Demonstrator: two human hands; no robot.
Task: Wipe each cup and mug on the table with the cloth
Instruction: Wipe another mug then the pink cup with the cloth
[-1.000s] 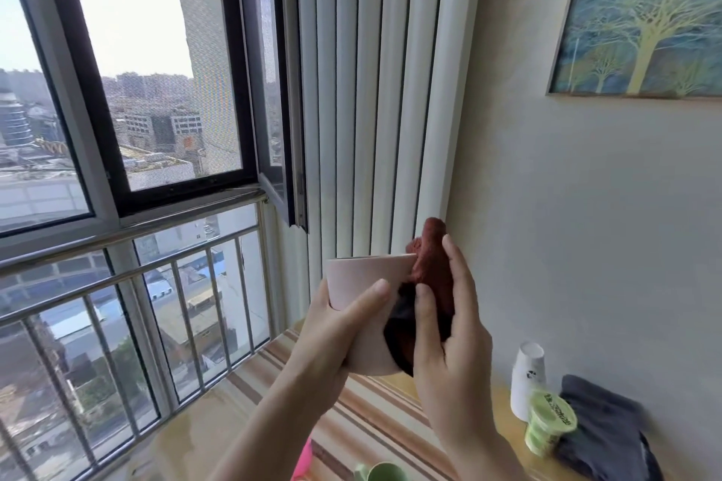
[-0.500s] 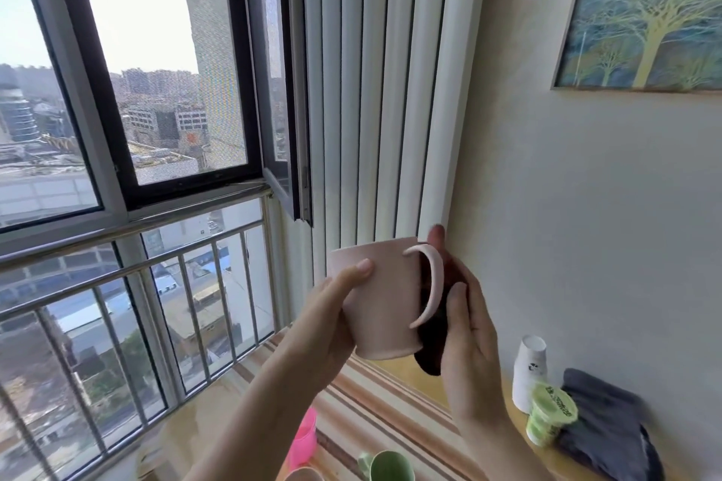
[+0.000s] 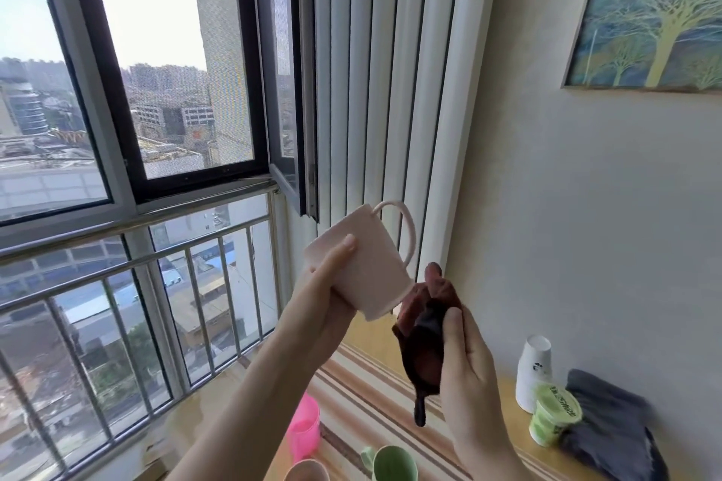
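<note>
My left hand (image 3: 324,293) holds a pale pink mug (image 3: 367,266) up in front of the blinds, tilted, with its handle at the top right and its base pointing down to the right. My right hand (image 3: 465,355) grips a dark red cloth (image 3: 426,336) just below and right of the mug's base; a tail of the cloth hangs down. On the striped table (image 3: 375,394) below stand a pink cup (image 3: 302,428), a green mug (image 3: 392,463) and the rim of a third cup (image 3: 306,472) at the bottom edge.
At the right of the table, against the wall, a white paper cup stack (image 3: 534,371), a green tub with a lid (image 3: 554,418) and a folded grey cloth (image 3: 609,430). Window with railing at left, vertical blinds behind, a painting (image 3: 648,12) on the wall.
My left hand has turned and tilted the mug, so the handle swung from the right side up to the top. The cloth has come off the mug's side and sits below its base.
</note>
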